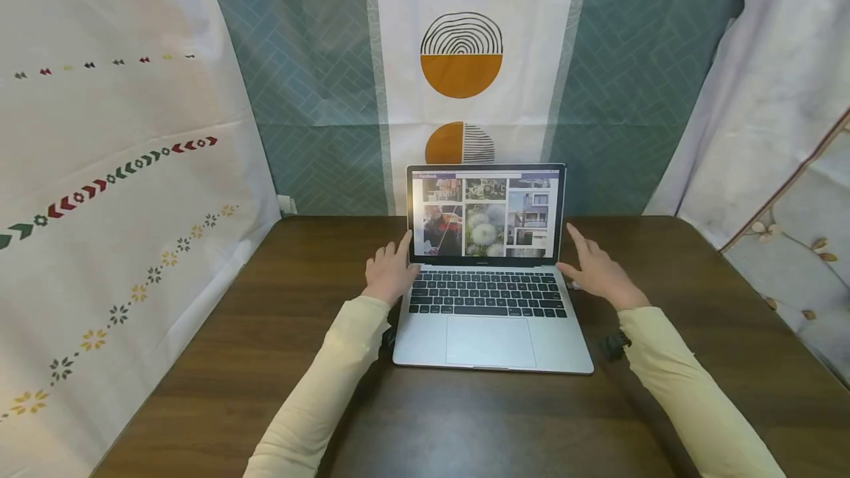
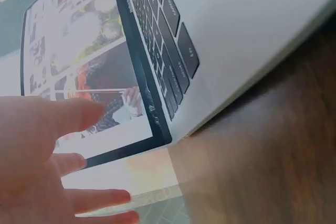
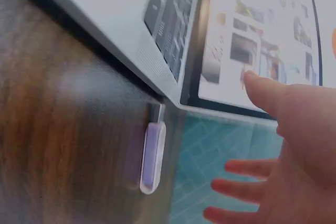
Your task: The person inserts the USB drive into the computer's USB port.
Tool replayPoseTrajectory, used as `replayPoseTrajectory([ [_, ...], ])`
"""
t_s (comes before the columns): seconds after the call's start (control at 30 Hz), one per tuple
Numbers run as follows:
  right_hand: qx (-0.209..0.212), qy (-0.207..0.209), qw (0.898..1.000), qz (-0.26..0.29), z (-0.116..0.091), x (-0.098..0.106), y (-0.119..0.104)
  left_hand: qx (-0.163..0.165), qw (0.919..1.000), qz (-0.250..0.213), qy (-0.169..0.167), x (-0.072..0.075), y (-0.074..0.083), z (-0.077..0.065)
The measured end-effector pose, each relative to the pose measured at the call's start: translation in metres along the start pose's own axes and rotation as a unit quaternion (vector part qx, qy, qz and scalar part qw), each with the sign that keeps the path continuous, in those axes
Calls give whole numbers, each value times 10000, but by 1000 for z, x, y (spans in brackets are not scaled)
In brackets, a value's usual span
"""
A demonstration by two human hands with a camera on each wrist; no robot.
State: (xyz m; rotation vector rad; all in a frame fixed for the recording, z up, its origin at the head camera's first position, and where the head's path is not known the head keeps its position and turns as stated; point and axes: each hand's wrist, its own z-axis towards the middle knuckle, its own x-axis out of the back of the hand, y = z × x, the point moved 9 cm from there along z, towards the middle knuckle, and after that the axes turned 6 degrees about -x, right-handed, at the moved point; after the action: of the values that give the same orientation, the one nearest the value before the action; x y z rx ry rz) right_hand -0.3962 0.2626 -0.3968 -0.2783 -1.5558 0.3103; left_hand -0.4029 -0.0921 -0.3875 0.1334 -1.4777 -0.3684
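A silver laptop [image 1: 490, 345] stands unfolded on the brown table, its lit screen [image 1: 488, 216] filled with a grid of photos. At the screen's lower left edge is my left hand [image 1: 388, 271], fingers spread and fairly straight, thumb in front of the display in the left wrist view. My right hand [image 1: 600, 275] is at the opposite edge, thumb near the hinge corner and fingers extended; whether either hand touches the frame I cannot tell. A white and purple USB stick [image 3: 151, 156] sticks out of the laptop's right side, below my right hand.
The dark wooden table [image 1: 265, 360] extends around the laptop. Behind it hangs a green and white patterned curtain [image 1: 319, 94]. White printed cloths hang at the left [image 1: 119, 168] and right [image 1: 783, 168]. Dark wrist devices [image 1: 612, 345] sit at the sleeves.
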Motion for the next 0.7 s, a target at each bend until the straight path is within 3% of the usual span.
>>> replayPoseTrajectory([
  [0.2,-364,-556,9955,675,-5,1,25,414,9978,-200,-487,-12,-16,-3],
  [0.43,-619,-773,9927,690,-11,5,52,499,9901,-831,-1016,-20,-26,-6],
  [0.57,-590,-939,9912,721,-15,0,59,409,9799,-1395,-1365,-25,-30,-7],
  [0.7,-302,-910,9928,722,-18,-3,59,208,9659,-1895,-1752,-32,-33,-8],
])
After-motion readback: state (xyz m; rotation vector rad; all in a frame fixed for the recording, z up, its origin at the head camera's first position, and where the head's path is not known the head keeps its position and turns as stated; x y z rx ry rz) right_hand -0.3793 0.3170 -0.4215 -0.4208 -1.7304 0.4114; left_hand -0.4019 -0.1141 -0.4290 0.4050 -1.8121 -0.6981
